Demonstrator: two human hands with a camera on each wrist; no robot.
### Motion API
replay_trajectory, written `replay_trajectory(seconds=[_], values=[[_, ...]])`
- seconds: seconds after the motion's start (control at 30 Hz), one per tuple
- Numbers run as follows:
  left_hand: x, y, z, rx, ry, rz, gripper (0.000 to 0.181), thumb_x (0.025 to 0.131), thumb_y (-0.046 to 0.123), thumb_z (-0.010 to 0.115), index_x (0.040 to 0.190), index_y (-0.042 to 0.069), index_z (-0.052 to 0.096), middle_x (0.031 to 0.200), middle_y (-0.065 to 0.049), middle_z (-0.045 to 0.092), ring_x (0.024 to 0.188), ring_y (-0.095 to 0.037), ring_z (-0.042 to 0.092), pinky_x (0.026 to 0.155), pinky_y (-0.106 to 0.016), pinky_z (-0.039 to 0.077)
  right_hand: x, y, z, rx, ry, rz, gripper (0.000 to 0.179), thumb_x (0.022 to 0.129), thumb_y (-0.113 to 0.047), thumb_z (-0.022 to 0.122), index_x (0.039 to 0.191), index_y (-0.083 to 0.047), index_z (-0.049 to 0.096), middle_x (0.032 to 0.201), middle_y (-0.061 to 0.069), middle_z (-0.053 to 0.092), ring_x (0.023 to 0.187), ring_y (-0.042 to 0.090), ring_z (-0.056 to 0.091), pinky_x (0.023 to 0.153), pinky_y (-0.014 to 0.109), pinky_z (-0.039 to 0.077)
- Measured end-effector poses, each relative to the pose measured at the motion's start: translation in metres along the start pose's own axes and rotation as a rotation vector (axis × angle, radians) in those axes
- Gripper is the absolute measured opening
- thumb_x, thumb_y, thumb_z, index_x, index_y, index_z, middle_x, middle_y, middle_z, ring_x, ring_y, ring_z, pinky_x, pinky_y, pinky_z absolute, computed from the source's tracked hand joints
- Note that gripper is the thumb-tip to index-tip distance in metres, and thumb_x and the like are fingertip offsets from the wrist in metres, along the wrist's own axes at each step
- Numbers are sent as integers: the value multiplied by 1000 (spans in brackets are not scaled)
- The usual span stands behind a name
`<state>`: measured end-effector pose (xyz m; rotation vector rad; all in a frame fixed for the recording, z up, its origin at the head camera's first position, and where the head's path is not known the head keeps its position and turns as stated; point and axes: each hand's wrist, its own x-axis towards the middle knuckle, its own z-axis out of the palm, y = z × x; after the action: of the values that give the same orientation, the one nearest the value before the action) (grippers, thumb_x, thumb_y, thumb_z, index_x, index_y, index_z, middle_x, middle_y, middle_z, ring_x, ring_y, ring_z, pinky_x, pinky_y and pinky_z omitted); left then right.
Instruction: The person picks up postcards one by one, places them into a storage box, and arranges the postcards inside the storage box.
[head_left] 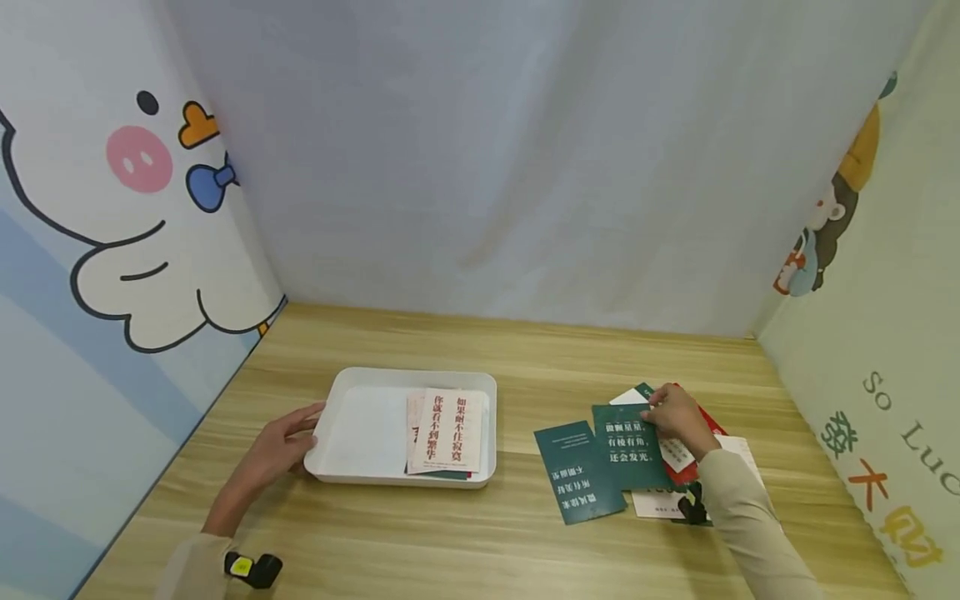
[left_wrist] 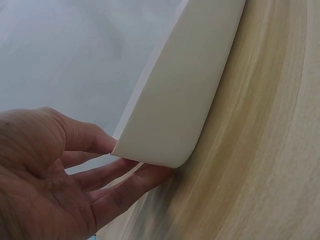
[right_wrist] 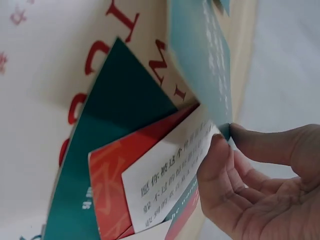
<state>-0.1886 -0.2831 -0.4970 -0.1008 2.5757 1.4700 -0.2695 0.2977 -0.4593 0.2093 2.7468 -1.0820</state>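
Note:
A white tray (head_left: 324, 446) sits on the table with several printed cards (head_left: 450, 433) in its right half. Against the tray's left end rests my left hand (head_left: 279, 446), its fingers loosely extended. The left wrist view shows the thumb tip at the rim and the fingers along the outer wall. My right hand (head_left: 678, 418) pinches the edge of a dark green card (head_left: 628, 454) with white characters, between thumb and fingers. In the right wrist view, that green card (right_wrist: 200, 60) is tilted up over a red card (right_wrist: 106, 185) and other cards.
Left of the held card lies another dark green card (head_left: 577, 475), its near corner toward me. Under and beside my right hand are white cards (head_left: 742, 454) and red ones, overlapping. A grey curtain (head_left: 510, 167) closes the back; printed panels (head_left: 847, 358) stand at both sides of the wooden table (head_left: 465, 550).

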Motion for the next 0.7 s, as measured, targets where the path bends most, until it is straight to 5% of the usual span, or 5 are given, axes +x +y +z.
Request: replay_trajectory(seconds=[0.3,0.7], values=[[1,3,-1,-10,0,3,60,104,2,49,161,-4,32,154,-39,42,126,-49,60,72,-35,59,-4,15,-18,219,-92,-3,34,98,3,62,126,20,51,81,12,67,68,17,64,62,32,60],[-2,3,-1,-20,2,-5,60,104,1,50,160,-5,33,153,-40,43,121,-46,64,71,-34,58,-11,27,-37,364,-99,15,45,102,-4,62,137,19,46,78,3,66,71,13,65,69,32,63]])
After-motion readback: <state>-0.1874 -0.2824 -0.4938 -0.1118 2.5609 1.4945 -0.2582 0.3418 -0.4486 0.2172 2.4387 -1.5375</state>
